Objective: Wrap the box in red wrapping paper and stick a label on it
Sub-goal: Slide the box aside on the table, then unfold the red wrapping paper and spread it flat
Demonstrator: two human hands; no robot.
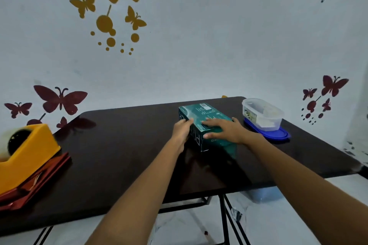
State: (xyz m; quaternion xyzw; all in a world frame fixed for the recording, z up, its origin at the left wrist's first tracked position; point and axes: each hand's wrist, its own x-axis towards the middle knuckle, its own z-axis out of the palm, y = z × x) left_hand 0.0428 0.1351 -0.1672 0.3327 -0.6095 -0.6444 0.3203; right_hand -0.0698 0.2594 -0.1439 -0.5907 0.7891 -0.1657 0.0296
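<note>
Box point(203, 113) sits flat on the desk point(123, 145), right of centre and toward the far edge, still unwrapped.

Left hand point(182, 129) is curled round its left upper edge, holding it. Right hand point(225, 130) lies flat on the top with fingers spread and straight, pressing rather than gripping.

Risks as I see them:
- Only one hand has a real hold. If it gets lifted like this, the far end could drop or twist out. Sliding it is safer, but the desk looks glossy, so it may skate.
- The plastic tub point(262, 115) on its blue lid point(278, 135) is near the box's right side. Swinging the box that way could knock it.
- The red paper point(39, 183) is well apart at the far left, pinned under the yellow tape dispenser point(29, 145). Yanking the paper out could drag the dispenser or tear the sheet.
- No label visible anywhere, so I can't tell where it comes from.

Orientation: the long axis runs away from the person, skewed so the far end sits a bit left and the near end a bit right. The broad face is up, with the barcode at its far end. The lettered long side faces left.
</note>
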